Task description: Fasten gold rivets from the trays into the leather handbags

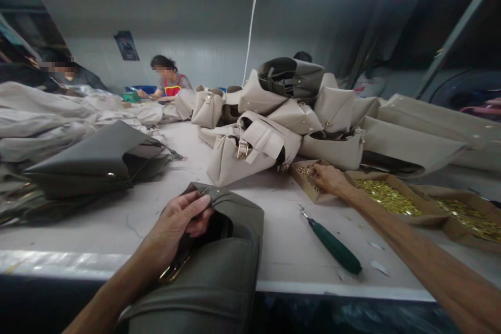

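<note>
A dark olive handbag (219,271) lies over the table's front edge, its opening facing me and a gold metal part showing inside. My left hand (186,216) pinches the bag's upper rim between thumb and fingers. Far to the right, my right hand (329,177) reaches into a small cardboard box (323,198) of tiny brass-coloured fasteners. Its fingertips are down among the pieces, so I cannot see whether they hold any. Between the bag and my right forearm lies a hook tool with a green handle (336,248), its bent metal tip pointing away from me.
Cardboard trays (428,206) of shiny gold pieces stand at the right. Cream handbags (250,148) are heaped behind. Another dark bag (90,162) lies at the left beside piled pale material (43,115). Across the white table (282,266), a person in a red apron (170,83) works.
</note>
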The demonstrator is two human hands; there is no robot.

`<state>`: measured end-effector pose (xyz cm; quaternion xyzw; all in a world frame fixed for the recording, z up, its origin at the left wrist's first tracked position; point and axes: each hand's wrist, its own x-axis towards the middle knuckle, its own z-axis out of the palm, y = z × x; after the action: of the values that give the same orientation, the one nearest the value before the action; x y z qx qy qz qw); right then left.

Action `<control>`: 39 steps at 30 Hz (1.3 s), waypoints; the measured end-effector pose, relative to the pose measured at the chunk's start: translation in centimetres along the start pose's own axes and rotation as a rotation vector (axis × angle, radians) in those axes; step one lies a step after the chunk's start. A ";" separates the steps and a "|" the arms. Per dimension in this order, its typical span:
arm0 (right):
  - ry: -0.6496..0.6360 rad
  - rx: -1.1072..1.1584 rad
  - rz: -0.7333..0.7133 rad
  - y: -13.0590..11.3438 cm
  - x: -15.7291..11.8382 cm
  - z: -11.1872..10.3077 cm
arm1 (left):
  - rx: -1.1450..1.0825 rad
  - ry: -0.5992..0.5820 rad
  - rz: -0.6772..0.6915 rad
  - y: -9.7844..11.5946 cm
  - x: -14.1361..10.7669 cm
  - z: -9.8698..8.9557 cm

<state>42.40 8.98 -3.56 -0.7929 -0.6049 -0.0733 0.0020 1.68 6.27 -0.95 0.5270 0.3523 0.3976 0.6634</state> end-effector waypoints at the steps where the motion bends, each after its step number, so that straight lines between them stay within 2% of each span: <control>1: 0.029 0.015 0.004 -0.2 -0.3 -0.7 | 0.000 0.001 0.004 0.1 0.0 0.1; 4: 0.109 0.077 -0.041 -1.7 -2.0 -3.1 | 0.003 0.013 0.012 0.3 -0.1 0.5; 7: 0.143 0.235 -0.195 -5.3 -5.1 -4.0 | 0.020 0.015 0.010 0.4 -0.1 0.8; 10: 0.096 0.452 -0.414 -9.7 -8.3 -2.2 | 0.049 0.002 0.009 0.3 0.0 0.8; 12: 0.063 0.469 -0.458 -11.9 -9.9 -0.3 | 0.072 -0.005 0.018 0.2 -0.1 0.7; 14: 0.060 0.473 -0.455 -12.9 -10.9 1.1 | 0.092 -0.007 0.032 0.0 -0.2 0.6; 19: 0.095 0.553 -0.410 -11.4 -11.3 1.7 | 0.119 -0.011 0.034 0.0 -0.7 0.4; 24: 0.140 0.593 -0.351 -10.0 -11.5 1.7 | 0.045 -0.009 0.047 -0.1 -0.7 0.4; 28: 0.144 0.583 -0.346 -11.0 -11.6 1.5 | 0.047 -0.022 0.053 -0.1 -0.8 0.5; 33: 0.062 0.517 -0.382 -12.7 -10.7 0.9 | 0.080 -0.027 0.064 0.0 -0.9 0.5; 39: 0.037 0.530 -0.387 -11.8 -10.2 1.2 | 0.077 -0.018 0.057 0.2 -0.9 0.6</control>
<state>28.55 2.48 -6.99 -0.6336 -0.7423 0.0734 0.2052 1.76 5.19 -0.63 0.5655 0.3461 0.3976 0.6343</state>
